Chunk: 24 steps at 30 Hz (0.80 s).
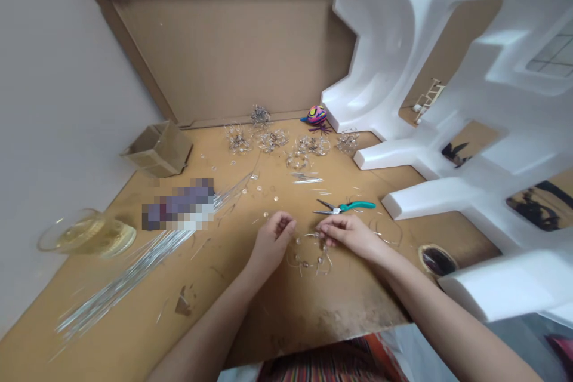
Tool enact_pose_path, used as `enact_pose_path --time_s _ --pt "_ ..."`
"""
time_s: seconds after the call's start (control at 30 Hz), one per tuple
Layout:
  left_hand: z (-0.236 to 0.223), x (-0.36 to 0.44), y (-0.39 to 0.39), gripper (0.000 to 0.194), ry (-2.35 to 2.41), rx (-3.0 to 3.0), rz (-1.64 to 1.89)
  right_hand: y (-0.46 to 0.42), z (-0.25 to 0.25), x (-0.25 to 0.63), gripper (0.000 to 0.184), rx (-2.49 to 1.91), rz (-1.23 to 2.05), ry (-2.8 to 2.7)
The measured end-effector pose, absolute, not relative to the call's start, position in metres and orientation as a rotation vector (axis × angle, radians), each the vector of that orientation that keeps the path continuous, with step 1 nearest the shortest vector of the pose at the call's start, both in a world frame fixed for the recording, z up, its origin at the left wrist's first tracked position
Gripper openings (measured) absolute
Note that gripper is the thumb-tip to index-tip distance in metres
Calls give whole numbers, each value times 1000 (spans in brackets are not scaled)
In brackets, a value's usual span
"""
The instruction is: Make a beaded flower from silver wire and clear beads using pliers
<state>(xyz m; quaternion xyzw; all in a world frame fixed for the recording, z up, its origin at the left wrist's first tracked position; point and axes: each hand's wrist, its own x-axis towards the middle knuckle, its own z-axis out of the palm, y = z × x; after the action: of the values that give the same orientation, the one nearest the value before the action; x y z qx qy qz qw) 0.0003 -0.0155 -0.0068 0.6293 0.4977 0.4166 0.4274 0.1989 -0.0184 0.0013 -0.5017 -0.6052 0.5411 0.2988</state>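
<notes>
My left hand (272, 242) and my right hand (347, 234) rest on a cardboard work surface (277, 304), both with fingers curled in a pinch. Between them lies a thin wire piece with clear beads (308, 253), looped on the board; each hand grips one end of it. Teal-handled pliers (347, 207) lie just beyond my right hand, untouched. A bundle of thin silver wires (134, 268) stretches across the board to the left of my left hand.
Several finished wire-and-bead clusters (277, 140) sit at the back near a colourful toy (317, 115). A small cardboard box (159, 149) and a glass bowl (87, 233) stand at left. White foam packing (447, 131) fills the right. Loose beads (264, 191) dot the board.
</notes>
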Motion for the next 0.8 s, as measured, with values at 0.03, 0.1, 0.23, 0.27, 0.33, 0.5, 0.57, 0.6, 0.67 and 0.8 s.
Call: enact_pose_path --time_s 0.03,0.1,0.23,0.27,0.33,0.5,0.57,0.6,0.67,0.8 --pt "-9 0 -14 16 1235 1550 1047 -16 0 199 32 -1341 1427 -1650" --pt "-13 -2 -11 18 1218 1501 1039 -12 -2 199 27 -1358 1400 -1724" --pt "-14 -10 -5 16 1292 1598 949 -6 0 199 15 -1387 1330 -1882" --pt "-13 -13 -3 16 1339 1653 935 -5 0 199 13 -1393 1296 -1931" --pt "-13 -20 1 16 1430 1727 937 -5 0 198 11 -1401 1217 -2007" --pt "-15 -34 10 18 1567 1721 928 -7 -2 199 20 -1512 777 -2015" --pt "-13 -37 10 19 1603 1755 882 -6 -2 202 24 -1553 707 -1876" --pt "-11 -37 9 20 1610 1787 850 -5 -2 204 26 -1558 714 -1800" --pt "-3 -33 11 20 1602 1923 706 -2 -1 207 28 -1543 740 -1666" --pt "19 -5 29 21 1538 2382 446 3 1 211 31 -1479 752 -1468"
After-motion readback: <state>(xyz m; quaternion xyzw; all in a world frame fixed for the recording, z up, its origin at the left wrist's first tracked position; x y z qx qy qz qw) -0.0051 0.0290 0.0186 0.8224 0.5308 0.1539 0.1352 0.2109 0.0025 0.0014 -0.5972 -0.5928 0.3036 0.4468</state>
